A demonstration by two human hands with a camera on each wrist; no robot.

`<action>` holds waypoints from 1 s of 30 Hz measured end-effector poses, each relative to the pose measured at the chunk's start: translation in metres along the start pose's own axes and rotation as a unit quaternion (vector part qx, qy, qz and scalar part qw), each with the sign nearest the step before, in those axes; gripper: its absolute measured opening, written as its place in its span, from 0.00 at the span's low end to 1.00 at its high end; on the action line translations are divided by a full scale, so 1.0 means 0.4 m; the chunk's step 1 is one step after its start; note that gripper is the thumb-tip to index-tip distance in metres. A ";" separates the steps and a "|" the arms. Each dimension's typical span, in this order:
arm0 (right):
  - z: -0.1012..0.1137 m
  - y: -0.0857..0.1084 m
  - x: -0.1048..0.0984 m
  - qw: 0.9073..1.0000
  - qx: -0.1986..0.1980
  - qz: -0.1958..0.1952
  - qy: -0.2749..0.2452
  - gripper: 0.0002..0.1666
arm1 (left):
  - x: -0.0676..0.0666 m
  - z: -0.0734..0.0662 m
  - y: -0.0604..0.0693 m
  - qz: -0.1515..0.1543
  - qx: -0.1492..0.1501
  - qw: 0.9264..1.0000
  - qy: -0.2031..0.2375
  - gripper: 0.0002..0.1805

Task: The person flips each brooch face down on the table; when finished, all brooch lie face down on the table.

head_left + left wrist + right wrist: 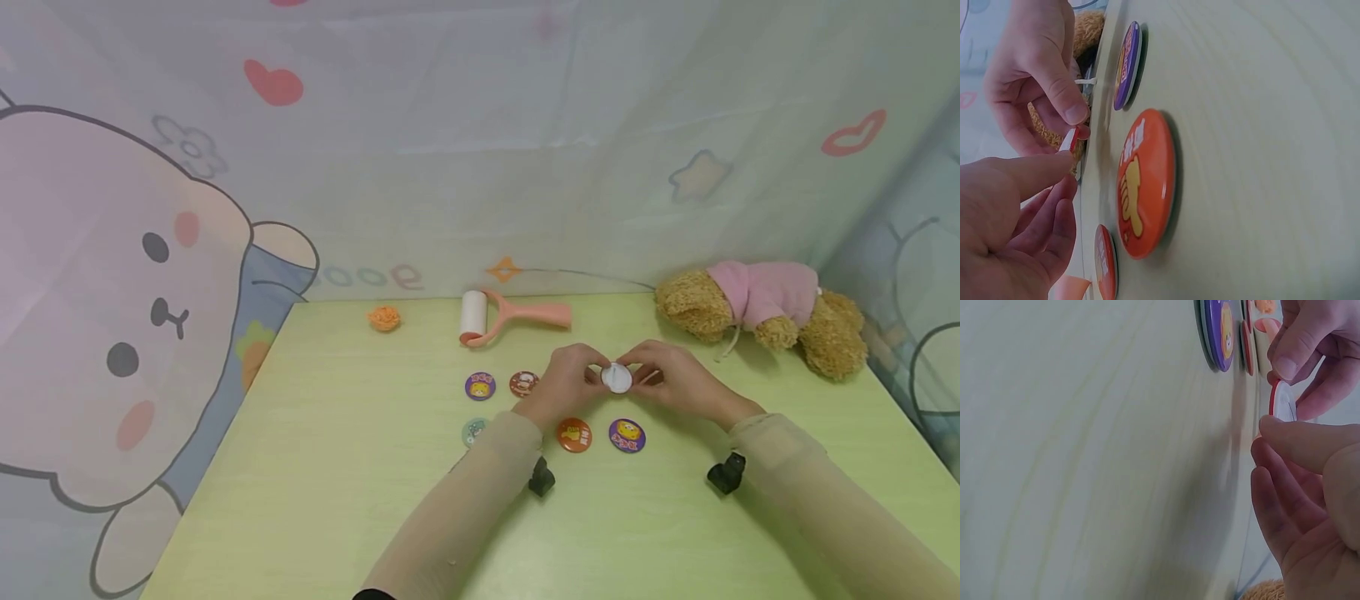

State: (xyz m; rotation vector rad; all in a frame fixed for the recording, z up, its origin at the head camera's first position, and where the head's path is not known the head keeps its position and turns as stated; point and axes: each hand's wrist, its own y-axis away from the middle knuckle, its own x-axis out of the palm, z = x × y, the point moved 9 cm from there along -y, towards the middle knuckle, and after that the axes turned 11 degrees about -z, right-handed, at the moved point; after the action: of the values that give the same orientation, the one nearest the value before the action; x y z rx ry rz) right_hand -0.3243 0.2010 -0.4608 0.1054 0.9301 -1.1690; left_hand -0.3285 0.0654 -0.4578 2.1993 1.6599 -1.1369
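Observation:
Between both hands is a round pin badge, its white back turned up and its rim red in the wrist views. The left hand pinches its left edge between thumb and finger; the right hand pinches the opposite edge. It is held just above the table. Nearer the person lie an orange-red badge and a purple badge, both picture side up. To the left are another purple badge, a dark red badge and a teal badge, partly covered by the left sleeve.
Behind the badges lies a pink-handled lint roller, with a small orange flower-like thing to its left. A brown teddy bear in a pink top lies at the back right. A printed curtain hangs along the back of the pale green table.

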 end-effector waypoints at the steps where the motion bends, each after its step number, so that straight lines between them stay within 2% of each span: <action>1: -0.001 0.000 0.000 1.000 0.000 0.000 -0.001 0.24 | 0.001 -0.001 0.000 0.001 0.002 1.000 0.000 0.14; 13: -0.010 0.012 0.013 1.000 0.013 0.012 0.000 0.24 | 0.017 -0.007 0.003 0.016 0.015 1.000 -0.011 0.14; 20: -0.001 0.003 0.004 1.000 0.005 0.012 -0.003 0.23 | 0.013 -0.014 -0.006 0.013 0.037 0.996 -0.078 0.15; 27: 0.005 0.002 0.005 1.000 -0.009 0.017 -0.004 0.21 | 0.020 -0.013 -0.008 0.019 0.052 0.985 -0.161 0.17; 30: -0.002 -0.001 0.008 1.000 -0.006 0.023 0.004 0.21 | 0.021 -0.014 -0.008 0.020 0.056 0.983 -0.175 0.16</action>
State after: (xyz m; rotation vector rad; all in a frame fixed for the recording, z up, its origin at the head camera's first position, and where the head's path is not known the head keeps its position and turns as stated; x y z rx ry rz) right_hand -0.3246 0.1988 -0.4635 0.1207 0.9380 -1.1207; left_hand -0.3279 0.0757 -0.4584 1.9386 1.4301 -1.5329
